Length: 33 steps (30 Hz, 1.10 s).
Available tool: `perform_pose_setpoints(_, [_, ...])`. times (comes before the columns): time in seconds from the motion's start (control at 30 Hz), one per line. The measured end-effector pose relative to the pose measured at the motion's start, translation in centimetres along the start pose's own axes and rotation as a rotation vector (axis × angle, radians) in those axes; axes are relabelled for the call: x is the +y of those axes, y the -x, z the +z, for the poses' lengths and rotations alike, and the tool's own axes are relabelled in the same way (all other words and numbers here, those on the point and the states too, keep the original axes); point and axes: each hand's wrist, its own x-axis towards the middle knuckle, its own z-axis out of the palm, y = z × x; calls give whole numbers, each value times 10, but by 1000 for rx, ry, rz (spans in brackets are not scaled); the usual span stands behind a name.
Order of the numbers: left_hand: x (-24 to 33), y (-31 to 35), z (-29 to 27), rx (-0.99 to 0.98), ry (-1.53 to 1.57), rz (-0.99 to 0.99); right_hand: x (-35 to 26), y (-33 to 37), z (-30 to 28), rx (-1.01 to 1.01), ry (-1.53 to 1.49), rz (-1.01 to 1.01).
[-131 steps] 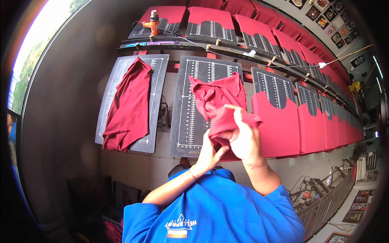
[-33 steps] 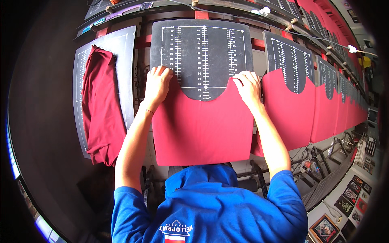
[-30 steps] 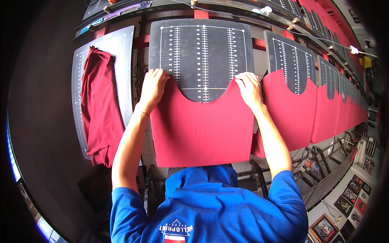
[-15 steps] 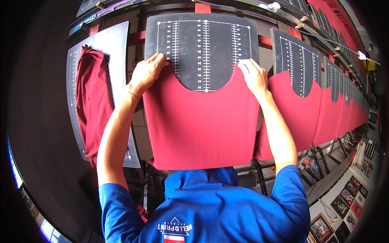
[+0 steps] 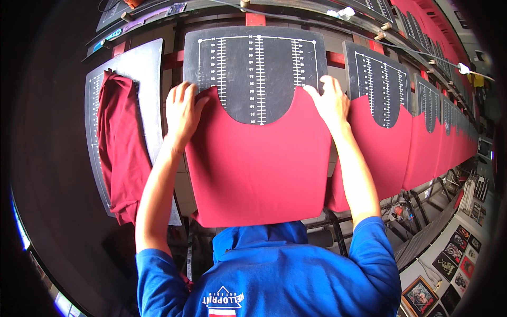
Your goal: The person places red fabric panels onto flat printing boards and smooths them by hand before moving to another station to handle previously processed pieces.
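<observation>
A dark red fabric piece with a scooped neckline (image 5: 259, 174) lies flat over a black board with white ruler marks (image 5: 277, 63) in front of me. My left hand (image 5: 183, 112) is at the board's left edge, open, with its fingers stretched forward and the thumb near the fabric's left shoulder tip. On the opposite side, my right hand (image 5: 331, 104) is open beside the right shoulder tip, thumb spread from the fingers. Whether either hand still touches the cloth is hard to make out.
To the left, a bunched dark red cloth (image 5: 124, 142) lies on a tilted board (image 5: 150, 79). A row of boards with red pieces (image 5: 377, 153) curves away to the right. Behind runs a rail with a cable and a white plug (image 5: 346, 13). Framed pictures (image 5: 420, 297) are at lower right.
Both hands have loosened from the fabric's shoulder tips, fingers opening outward to the board's sides. The fabric stays on the board, and the whole view has shifted slightly.
</observation>
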Motion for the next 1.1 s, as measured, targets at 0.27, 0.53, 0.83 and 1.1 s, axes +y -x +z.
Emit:
perform_pose_setpoints(0.27, [57, 211, -44, -386, 1302, -1624, 60, 161, -14, -52, -781, 599])
perform_pose_setpoints(0.53, [56, 287, -35, -162, 1706, -1433, 107, 356, 34, -507, -1421, 1048])
perform_pose_setpoints(0.83, [45, 300, -18, -78, 1562, -1334, 119, 369, 58, -142, -1308, 1062])
perform_pose_setpoints(1.1, [43, 305, -10, -111, 1537, -1299, -39, 257, -18, -241, -240, -227])
